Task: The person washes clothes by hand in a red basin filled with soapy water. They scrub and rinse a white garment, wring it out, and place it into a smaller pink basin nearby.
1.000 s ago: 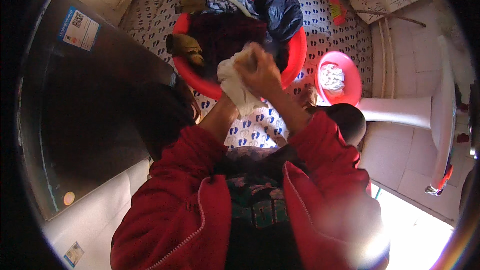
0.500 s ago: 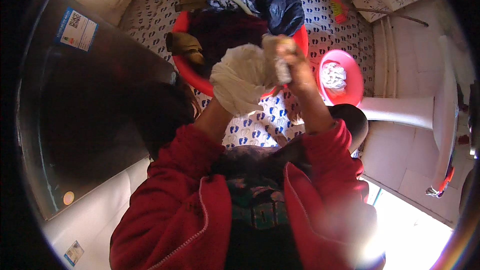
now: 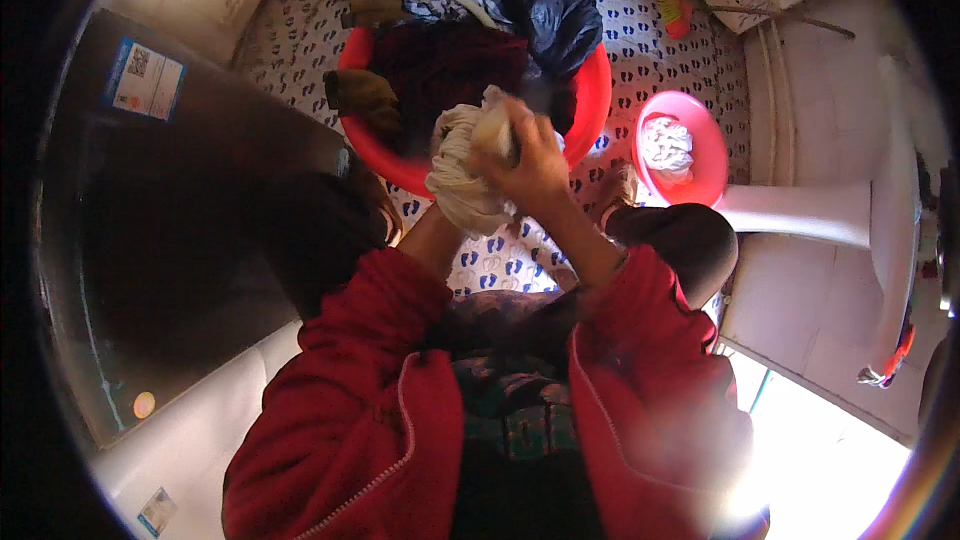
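Crumpled cream cloth [image 3: 460, 172] looks unfinished; right hand [image 3: 536, 165] grips pale block [image 3: 493, 132]; left hand covered, grip unreadable; far maroon fabric [image 3: 455, 65] likely waits.

Cloth [image 3: 458, 172] before the basin [image 3: 597, 90] of clothes [image 3: 450, 60], second basin [image 3: 708, 155] with laundry [image 3: 665, 145] to its right.

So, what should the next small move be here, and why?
Probably a short rub of the pale block across the bunched cream cloth: the right hand grips the block right at the cloth, which covers the left hand and so seems backed from beneath.
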The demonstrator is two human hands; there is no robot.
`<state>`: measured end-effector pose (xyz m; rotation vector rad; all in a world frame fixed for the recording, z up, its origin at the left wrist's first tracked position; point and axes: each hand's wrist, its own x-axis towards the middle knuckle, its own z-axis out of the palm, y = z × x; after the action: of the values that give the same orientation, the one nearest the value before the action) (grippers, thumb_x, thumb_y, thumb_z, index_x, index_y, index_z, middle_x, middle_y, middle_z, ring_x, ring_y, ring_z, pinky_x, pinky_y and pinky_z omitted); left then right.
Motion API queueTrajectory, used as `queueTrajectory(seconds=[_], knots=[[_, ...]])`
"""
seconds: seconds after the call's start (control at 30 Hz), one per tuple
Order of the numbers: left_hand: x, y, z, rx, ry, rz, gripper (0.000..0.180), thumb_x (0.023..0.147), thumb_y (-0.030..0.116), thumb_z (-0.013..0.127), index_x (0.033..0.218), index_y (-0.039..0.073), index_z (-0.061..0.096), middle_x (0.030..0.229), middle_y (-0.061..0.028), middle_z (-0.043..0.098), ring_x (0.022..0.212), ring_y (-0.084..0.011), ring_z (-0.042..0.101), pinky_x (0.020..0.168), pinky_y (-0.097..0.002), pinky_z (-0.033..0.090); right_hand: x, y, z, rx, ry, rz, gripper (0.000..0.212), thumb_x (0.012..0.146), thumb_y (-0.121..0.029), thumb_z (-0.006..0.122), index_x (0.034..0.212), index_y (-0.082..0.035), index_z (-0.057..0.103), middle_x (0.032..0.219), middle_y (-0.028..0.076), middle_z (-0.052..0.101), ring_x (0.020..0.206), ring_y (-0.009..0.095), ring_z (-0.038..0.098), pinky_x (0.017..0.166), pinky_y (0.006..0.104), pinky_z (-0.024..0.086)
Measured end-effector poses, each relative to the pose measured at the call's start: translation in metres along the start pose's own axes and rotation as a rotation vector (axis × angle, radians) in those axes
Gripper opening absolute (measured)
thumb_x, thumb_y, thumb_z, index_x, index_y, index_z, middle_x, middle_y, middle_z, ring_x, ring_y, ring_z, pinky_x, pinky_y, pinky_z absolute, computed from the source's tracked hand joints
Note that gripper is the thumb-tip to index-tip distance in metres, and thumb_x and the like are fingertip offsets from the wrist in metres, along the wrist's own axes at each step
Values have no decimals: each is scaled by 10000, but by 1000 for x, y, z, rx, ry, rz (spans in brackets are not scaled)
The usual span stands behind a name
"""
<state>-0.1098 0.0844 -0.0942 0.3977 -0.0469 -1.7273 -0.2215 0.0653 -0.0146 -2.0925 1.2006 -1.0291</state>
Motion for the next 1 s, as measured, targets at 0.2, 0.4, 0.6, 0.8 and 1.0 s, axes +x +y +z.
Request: queueTrajectory(seconds=[0.2,0.4,0.6,0.8,1.0], knots=[[3,24,10,733,-220,131,445,1067,343,490,1419,72,510,1338,-127,594,1216,-244,599,1046,-395,509,28,17,1,-30,-55,266,898,737,-447,880,1470,-107,488,1255,244,597,1181,424,595,989,492,506],[2,14,-22,93,-128,27,727,1016,568,517,1571,134,337,1537,-110,437,1442,-268,423,1210,-412,347,-4,-8,-3,0,-162,79,948,711,-397,923,1476,-73,467,1316,228,571,1222,408,583,1006,453,507],[10,19,3,59,-152,153,568,1064,422,511,1529,116,400,1479,-102,511,1345,-260,532,1140,-404,441,22,2,2,94,-75,180,929,731,-365,919,1486,-82,458,1349,213,568,1262,372,578,1053,431,490],[33,52,5,157,-306,112,402,1055,323,526,1363,67,550,1230,-86,637,1112,-231,624,1023,-387,512,-35,43,17,915,-23,696,702,855,-263,795,1461,-95,484,1269,142,622,1112,285,658,942,461,564],[-3,36,4,55,-139,162,410,1066,360,501,1355,75,560,1254,-90,636,1116,-237,626,1028,-381,507,-90,107,35,1376,-40,1310,456,937,-526,681,1087,-107,581,896,102,641,655,320,670,581,494,589]])
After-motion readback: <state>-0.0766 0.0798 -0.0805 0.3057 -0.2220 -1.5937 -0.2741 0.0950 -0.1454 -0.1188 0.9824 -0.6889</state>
